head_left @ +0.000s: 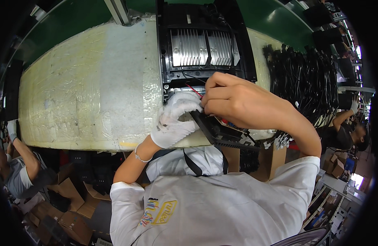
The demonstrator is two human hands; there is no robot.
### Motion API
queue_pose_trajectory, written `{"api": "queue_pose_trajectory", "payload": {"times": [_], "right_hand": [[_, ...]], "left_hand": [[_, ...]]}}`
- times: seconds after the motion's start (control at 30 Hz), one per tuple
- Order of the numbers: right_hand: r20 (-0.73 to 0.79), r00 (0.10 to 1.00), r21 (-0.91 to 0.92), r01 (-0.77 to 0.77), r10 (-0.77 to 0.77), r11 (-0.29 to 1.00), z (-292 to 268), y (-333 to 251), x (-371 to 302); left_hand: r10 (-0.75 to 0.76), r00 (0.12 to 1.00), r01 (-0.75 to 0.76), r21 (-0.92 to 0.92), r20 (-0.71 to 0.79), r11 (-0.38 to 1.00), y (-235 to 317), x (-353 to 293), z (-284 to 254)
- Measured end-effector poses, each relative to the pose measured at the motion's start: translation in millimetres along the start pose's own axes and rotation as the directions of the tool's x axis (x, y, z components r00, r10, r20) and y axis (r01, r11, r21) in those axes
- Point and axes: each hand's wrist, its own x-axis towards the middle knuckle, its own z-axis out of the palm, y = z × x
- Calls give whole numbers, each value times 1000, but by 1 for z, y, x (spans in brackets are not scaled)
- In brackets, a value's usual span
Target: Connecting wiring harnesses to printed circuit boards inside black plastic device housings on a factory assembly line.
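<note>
My left hand (pixel 174 119), in a white glove, is closed round the left edge of a black plastic housing part (pixel 215 131) at the table's near edge. Just above that part is my bare right hand (pixel 232 98), its fingers pinched together by a red wire (pixel 193 89); what lies between the fingertips is hidden. A circuit board with small coloured components shows partly under my right hand. Beyond both hands lies a large black casing (pixel 166 53) with two finned silver heat sinks (pixel 191 47). A thin black cable runs across it.
A thick bundle of black cables (pixel 302 82) lies on the table to the right. The padded tabletop (pixel 82 86) is wrapped in clear film. Cardboard boxes (pixel 76 225) stand below at left. Other people work at the far left and far right (pixel 345 133).
</note>
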Motion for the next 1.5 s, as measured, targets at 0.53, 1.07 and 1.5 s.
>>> {"api": "queue_pose_trajectory", "payload": {"times": [0.53,1.07,1.5], "right_hand": [[-391,918,-226,-165,65,960,16,-16,-11],[-585,810,-339,-205,-35,918,-95,11,-11],[-464,774,-421,-620,431,661,-30,120,-71]], "left_hand": [[111,992,-111,-8,53,994,5,6,-3],[236,942,62,816,-238,575,81,95,-76],[-162,984,169,671,-74,722,77,84,-66]]}}
